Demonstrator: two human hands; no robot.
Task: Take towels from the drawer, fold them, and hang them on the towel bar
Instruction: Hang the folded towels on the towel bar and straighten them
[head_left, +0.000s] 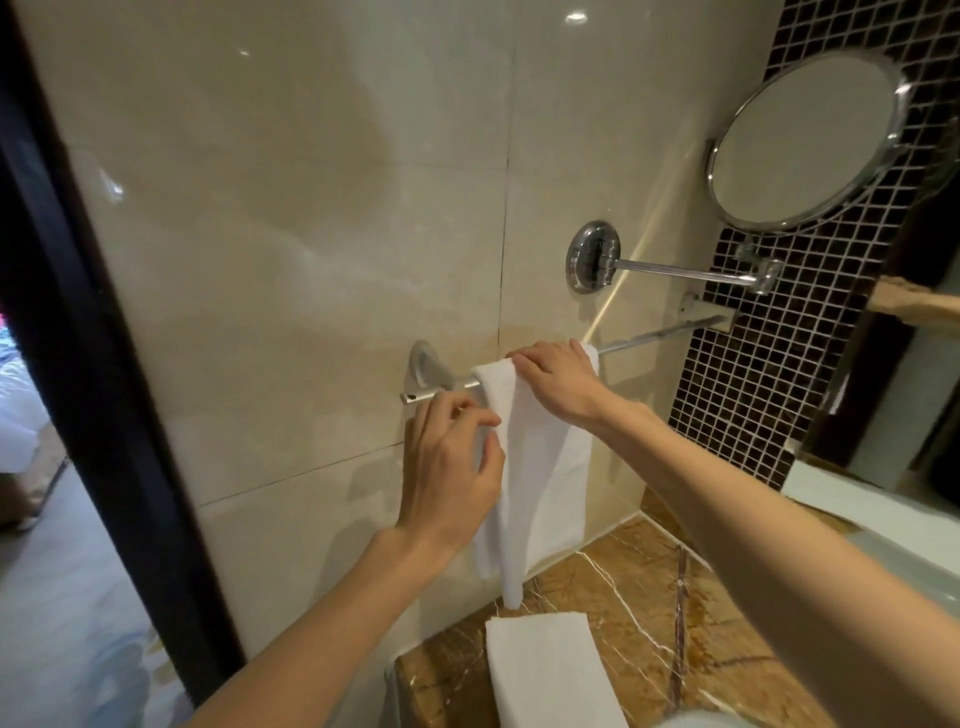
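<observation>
Item: hanging towel, white, folded into a narrow strip, draped over the towel bar near its left bracket. Its left edge, just below the bar, is pinched between thumb and curled fingers of the left hand; its top fold is pressed against the bar by the right hand, laid flat with fingers extended, up and right of the pinch. Step judged in hand: hanging and squaring the first towel. Next move, as judged: the edge to be drawn straight, both hanging ends levelled, then both hands released. Below the pinch, a second towel, folded, is laid on the brown marble countertop, apart from the hanging end; it is presumed next for the bar. Right of the pressing hand, bare rail is available. Above that rail, a swing arm carrying a round mirror projects from the wall and may crowd a hand reaching there. A dark door frame stands well left of the pinch.
</observation>
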